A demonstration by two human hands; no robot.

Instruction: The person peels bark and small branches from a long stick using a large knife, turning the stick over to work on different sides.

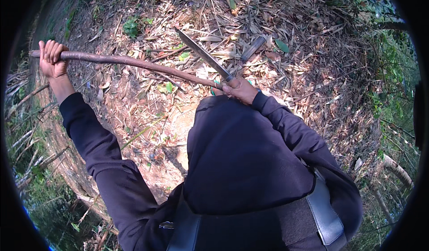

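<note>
1. Left hand: fingers clenched around the stick, near its 9 o'clock end.
2. Right hand: fingers grasp the knife; cannot tell whether they touch the stick's other end.
3. Stick: long axis runs from left hand just past 3 o'clock.
4. Blade: points between 10 and 11.

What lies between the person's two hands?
In the head view, a brown stick stretches from the left hand to the right hand, with leaf litter below.

No readable text, only a small emblem on dark top
</note>
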